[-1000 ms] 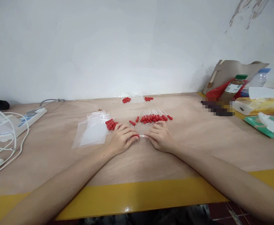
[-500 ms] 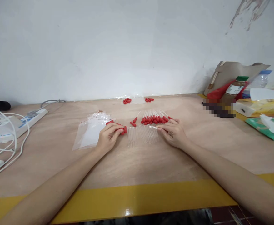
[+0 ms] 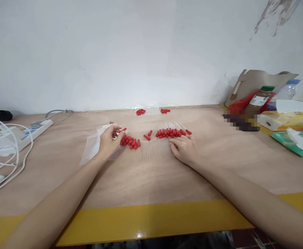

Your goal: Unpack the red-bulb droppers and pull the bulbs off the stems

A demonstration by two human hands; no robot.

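My left hand [image 3: 110,140] is closed in a pinch on a red rubber bulb [image 3: 123,130], just over the left end of a pile of loose red rubber bulbs [image 3: 130,141]. My right hand [image 3: 185,148] has its fingers curled together at the right end of a row of thin clear tubes [image 3: 153,150]; what sits between its fingertips is hidden. Behind that row lie droppers [image 3: 170,132], clear tubes with red bulbs fitted, pointing away from me. Two more red-bulbed pieces [image 3: 147,137] lie a little left of them.
Clear plastic bags [image 3: 90,150] lie under and beside my left hand. Small bags with red bulbs [image 3: 141,111] lie by the wall. A power strip [image 3: 37,133] and white cables [image 3: 18,155] are at left. Bottles [image 3: 260,98], tissue packs [image 3: 287,119] and a grey bag [image 3: 260,77] stand at right.
My left hand has moved left and away from me across the bulb pile, and now pinches one bulb. My right hand has shifted slightly left; the tube it pinched no longer shows separately.
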